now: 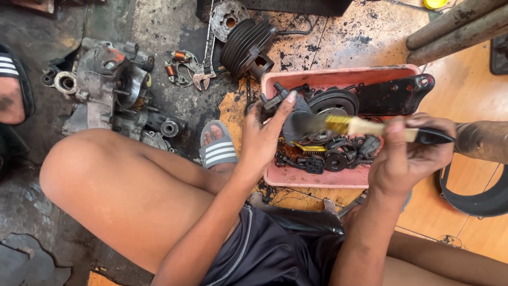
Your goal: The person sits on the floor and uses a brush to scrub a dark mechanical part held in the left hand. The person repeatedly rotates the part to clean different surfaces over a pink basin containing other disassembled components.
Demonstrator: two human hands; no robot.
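Two hands (left hand (263, 139), right hand (405, 156)), brush (365, 127), part (296, 124)

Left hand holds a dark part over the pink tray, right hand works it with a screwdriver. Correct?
Not quite. The head view shows the right hand holding a paintbrush, not a screwdriver. The left hand does hold a dark part over the pink tray.

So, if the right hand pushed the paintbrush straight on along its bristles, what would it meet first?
Most likely the dark part held in the left hand; the right hand's paintbrush bristles already seem to touch it, over the pink tub.
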